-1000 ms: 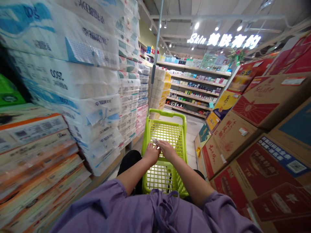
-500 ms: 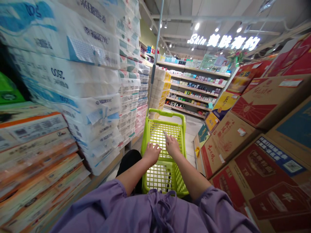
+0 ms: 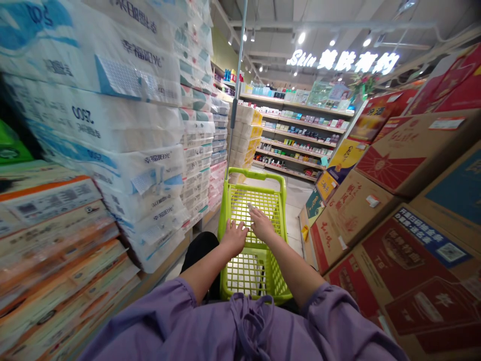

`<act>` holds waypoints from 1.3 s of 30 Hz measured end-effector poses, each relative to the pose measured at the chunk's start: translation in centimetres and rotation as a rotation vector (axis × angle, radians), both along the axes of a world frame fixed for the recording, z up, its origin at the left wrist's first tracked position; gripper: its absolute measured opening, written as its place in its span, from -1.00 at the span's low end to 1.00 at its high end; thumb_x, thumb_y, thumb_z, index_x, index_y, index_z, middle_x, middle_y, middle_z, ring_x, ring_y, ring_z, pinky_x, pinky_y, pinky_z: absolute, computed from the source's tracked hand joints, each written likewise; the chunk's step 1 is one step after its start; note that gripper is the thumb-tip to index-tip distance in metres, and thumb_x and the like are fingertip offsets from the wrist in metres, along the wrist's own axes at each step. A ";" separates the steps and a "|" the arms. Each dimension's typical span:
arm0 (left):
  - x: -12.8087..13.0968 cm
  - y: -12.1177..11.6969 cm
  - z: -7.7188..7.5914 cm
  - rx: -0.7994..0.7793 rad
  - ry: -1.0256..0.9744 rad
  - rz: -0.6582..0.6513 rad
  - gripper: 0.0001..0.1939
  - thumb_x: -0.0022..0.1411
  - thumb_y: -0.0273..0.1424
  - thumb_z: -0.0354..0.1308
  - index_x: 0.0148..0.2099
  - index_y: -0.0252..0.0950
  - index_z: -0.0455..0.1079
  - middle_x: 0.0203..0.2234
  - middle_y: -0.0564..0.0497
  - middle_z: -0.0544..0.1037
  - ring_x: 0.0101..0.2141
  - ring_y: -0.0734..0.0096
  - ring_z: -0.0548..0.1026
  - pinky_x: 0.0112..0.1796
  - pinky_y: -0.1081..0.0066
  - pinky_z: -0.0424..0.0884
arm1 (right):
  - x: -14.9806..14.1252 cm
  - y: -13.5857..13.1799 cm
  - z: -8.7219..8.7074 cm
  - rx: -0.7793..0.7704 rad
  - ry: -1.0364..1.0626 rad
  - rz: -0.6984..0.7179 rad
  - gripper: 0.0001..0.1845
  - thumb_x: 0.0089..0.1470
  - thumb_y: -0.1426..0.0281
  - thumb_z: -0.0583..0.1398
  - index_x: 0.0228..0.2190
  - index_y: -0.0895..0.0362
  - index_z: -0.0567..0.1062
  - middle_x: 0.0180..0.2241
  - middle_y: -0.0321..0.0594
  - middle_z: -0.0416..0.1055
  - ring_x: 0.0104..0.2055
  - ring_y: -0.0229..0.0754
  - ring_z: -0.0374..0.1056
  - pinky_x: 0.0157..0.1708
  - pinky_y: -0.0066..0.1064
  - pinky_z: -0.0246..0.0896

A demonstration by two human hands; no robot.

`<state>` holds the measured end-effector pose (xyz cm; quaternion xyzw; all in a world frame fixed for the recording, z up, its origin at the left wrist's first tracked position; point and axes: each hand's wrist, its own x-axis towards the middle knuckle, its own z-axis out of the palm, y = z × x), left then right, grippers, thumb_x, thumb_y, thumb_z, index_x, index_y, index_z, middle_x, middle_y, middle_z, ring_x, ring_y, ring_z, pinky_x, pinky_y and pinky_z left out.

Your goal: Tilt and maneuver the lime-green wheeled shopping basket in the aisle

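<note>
A bright green plastic shopping basket (image 3: 282, 190) with a lattice floor and walls stands in front of my body. My left hand (image 3: 235, 237) hovers over its middle, fingers spread and slightly bent, nothing in them. Beside it, my right hand (image 3: 262, 225) stretches its fingers forward and to the left over the lattice. A small pale-grey tip shows at those fingers; whether it is a nail or a small object cannot be made out. The two hands are close together but apart. A thin grey pole (image 3: 233, 113) rises at the basket's far left corner.
Tall stacks of wrapped tissue packs (image 3: 150, 120) line the left side, with orange-edged cartons (image 3: 60, 255) nearer. Red and brown boxes (image 3: 379, 190) are piled on the right. Shelves of small goods (image 3: 300, 133) stand ahead beneath a lit sign (image 3: 343, 60).
My right hand has shifted a little to the left, closer to my left hand. The left hand stays nearly still. The view has turned slightly.
</note>
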<state>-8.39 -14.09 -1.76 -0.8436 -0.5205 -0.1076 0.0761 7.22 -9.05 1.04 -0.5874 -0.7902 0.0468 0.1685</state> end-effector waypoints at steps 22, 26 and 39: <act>-0.1 0.0 0.8 -0.057 -0.013 0.010 -0.57 0.23 -0.51 -0.05 0.13 -0.19 0.30 0.17 -0.14 0.29 0.17 -0.09 0.18 0.18 -0.22 -0.11 | -0.6 0.8 0.9 -0.009 0.100 -0.128 -0.29 -0.05 0.67 0.07 0.16 0.06 0.31 0.20 -0.17 0.24 0.15 -0.09 0.21 0.10 -0.31 0.14; -0.1 0.1 0.7 -0.047 -0.015 0.013 -0.61 0.26 -0.49 -0.08 0.10 -0.22 0.33 0.14 -0.16 0.31 0.17 -0.10 0.18 0.18 -0.21 -0.10 | -1.2 0.5 0.5 -0.013 0.102 0.128 -0.28 -0.07 0.65 0.09 0.13 -0.06 0.35 0.10 -0.32 0.38 0.12 -0.15 0.25 0.09 -0.34 0.15; -0.1 0.0 0.5 -0.014 -0.039 0.000 -0.61 0.23 -0.50 -0.05 0.09 -0.20 0.32 0.13 -0.11 0.32 0.15 -0.04 0.21 0.19 -0.17 -0.11 | 0.4 0.2 -0.4 0.081 0.109 -0.015 -0.32 -0.03 0.64 0.05 0.12 -0.01 0.37 0.18 -0.22 0.28 0.22 -0.08 0.15 0.15 -0.19 0.12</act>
